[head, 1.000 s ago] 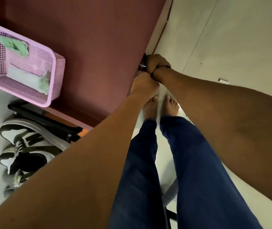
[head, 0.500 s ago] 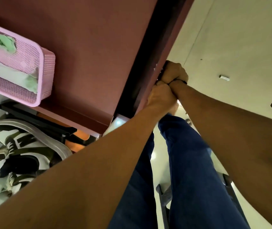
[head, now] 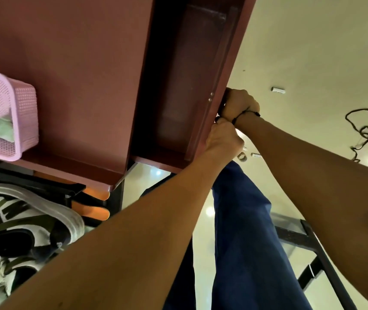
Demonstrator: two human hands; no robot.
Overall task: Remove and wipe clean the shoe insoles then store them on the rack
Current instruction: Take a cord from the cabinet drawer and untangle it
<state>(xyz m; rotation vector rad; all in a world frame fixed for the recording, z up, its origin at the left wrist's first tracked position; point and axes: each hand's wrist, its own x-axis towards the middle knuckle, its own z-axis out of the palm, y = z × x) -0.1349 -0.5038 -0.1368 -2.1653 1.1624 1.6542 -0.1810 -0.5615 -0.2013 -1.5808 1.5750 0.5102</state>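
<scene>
Head view: your left hand (head: pixel 222 139) and right hand (head: pixel 239 104) both grip the drawer (head: pixel 178 86) front, centre frame; pull evenly, straight out.

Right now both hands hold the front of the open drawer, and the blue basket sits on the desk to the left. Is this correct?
Not quite: in the head view the basket is pink, not blue. The rest stands: left hand and right hand grip the front of the open drawer, and the basket sits on the desk, left.
</scene>
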